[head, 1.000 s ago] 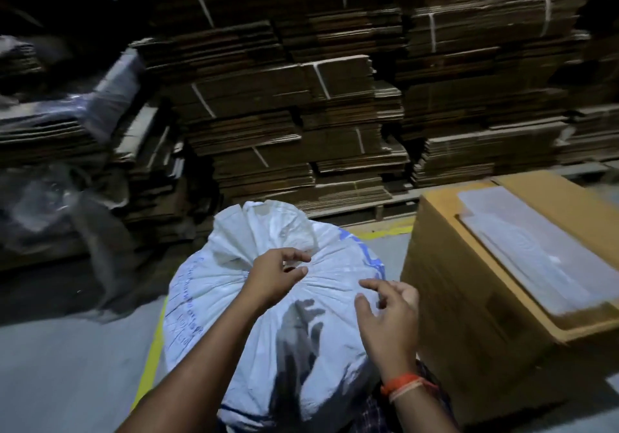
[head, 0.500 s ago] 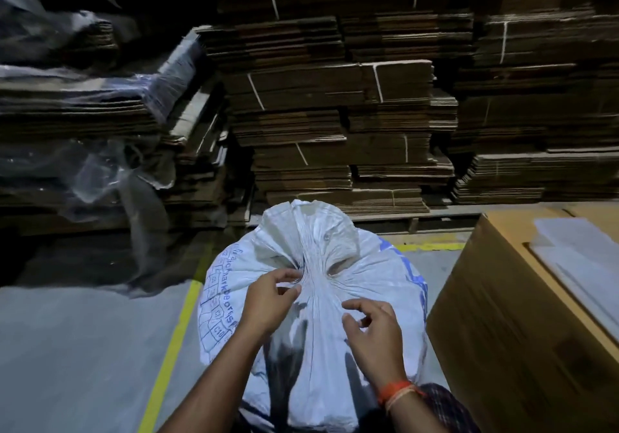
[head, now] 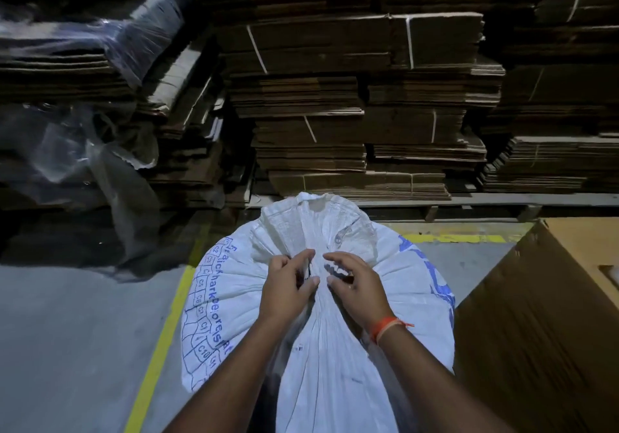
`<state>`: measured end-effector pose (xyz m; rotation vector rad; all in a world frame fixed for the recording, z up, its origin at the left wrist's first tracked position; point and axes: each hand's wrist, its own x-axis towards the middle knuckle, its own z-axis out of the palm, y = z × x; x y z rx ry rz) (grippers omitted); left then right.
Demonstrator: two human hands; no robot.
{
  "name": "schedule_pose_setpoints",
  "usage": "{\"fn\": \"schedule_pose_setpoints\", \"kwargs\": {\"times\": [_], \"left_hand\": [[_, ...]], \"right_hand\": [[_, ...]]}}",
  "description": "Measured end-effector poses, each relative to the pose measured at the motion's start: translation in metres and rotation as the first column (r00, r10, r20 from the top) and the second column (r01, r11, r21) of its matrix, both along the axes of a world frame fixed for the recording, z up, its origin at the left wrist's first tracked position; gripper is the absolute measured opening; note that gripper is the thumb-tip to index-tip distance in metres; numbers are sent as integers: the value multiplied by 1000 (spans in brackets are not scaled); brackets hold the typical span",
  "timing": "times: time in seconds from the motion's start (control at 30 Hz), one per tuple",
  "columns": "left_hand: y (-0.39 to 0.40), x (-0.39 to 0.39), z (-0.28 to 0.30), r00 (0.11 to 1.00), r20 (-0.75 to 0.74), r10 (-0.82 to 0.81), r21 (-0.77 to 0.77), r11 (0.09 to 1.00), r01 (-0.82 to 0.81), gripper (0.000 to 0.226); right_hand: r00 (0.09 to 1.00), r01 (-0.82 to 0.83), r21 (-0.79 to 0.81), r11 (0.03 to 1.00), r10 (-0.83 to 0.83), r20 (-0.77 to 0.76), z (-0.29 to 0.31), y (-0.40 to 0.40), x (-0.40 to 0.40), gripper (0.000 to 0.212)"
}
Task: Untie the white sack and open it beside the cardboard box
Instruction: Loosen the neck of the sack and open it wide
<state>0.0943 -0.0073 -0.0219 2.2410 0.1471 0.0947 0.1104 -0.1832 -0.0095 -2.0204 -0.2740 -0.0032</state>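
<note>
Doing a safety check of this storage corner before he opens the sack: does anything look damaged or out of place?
Yes. The plastic wrap on the left cardboard stack is torn and hangs loose to the floor, and that stack leans unevenly. The sack, still gathered shut under both hands, looks intact, with nothing spilled.

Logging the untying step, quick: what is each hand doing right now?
Left hand: fingers pinched at the gathered neck of the white sack.
Right hand: fingers curled at the same neck; grip cannot be told.

I see a grey floor (head: 67,349) carrying the white sack (head: 335,365), cardboard box (head: 536,332) right, yellow line (head: 160,342) left, flattened cartons (head: 335,131) far.
</note>
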Motion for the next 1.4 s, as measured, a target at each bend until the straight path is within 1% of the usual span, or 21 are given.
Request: {"fn": "schedule_pose_setpoints", "kwargs": {"times": [0.1,0.17,0.27,0.43,0.5,0.6,0.7,0.8,0.83,0.9,0.97,1.03,1.1,1.13,1.17,1.2,1.27,1.33,1.4], "left_hand": [[-2,12,-10,996,-51,67,14,998,-66,57],[-2,17,-18,994,-69,84,30,996,-83,58],[-1,21,-25,987,-87,132,17,991,-131,52],[-5,23,-21,966,-95,240,42,971,-237,12],[-4,20,-14,963,-99,251,54,968,-246,9],[-2,6,-1,973,-34,230,75,971,-227,14],[-2,-20,6,979,36,198,58,978,-200,17],[-4,-56,11,986,24,163,38,986,-164,7],[-4,-69,12,987,32,155,52,986,-156,2],[-9,-95,16,989,29,148,116,982,-150,12],[-17,-118,19,981,-52,189,169,970,-178,21],[-25,-140,18,964,-121,236,139,966,-219,23],[-31,-159,11,952,-131,277,-3,960,-280,44],[-34,-167,10,942,-127,310,-99,941,-323,52],[-37,-173,7,935,-143,324,-164,924,-345,53],[-40,-179,8,932,-176,316,-200,916,-348,48],[-43,-186,4,926,-235,296,-227,910,-348,37],[-44,-189,3,921,-259,290,-226,909,-349,39],[-38,-188,5,929,-208,306,-233,907,-351,42]], "right_hand": [[989,-137,-90,986,131,-72,-19,-1,20,59],[984,-163,-169,972,148,-99,-29,-2,29,64],[987,-137,-262,955,110,-114,-34,0,37,56],[995,-76,-339,938,47,-93,-35,4,37,34],[999,-32,-363,931,15,-49,-31,3,32,25],[998,54,-327,944,-45,34,-17,0,18,16],[993,113,-242,964,-99,70,2,-3,-10,12],[989,131,-184,974,-117,90,15,-8,-48,9],[989,132,-171,976,-117,92,17,-10,-62,8],[987,143,-154,978,-130,92,18,-14,-90,8],[984,170,-143,975,-159,82,14,-19,-117,10],[979,202,-159,966,-193,71,7,-23,-140,15],[972,236,-181,955,-235,26,0,-27,-160,12],[966,255,-177,951,-259,-2,-1,-28,-169,10],[959,274,-170,947,-283,-30,-1,-31,-176,11],[954,286,-158,945,-296,-42,-2,-32,-182,16],[952,293,-148,945,-303,-43,-5,-37,-187,24],[944,300,-140,944,-314,-97,-8,-41,-184,19],[946,295,-168,941,-312,-86,-8,-43,-180,11]]}}
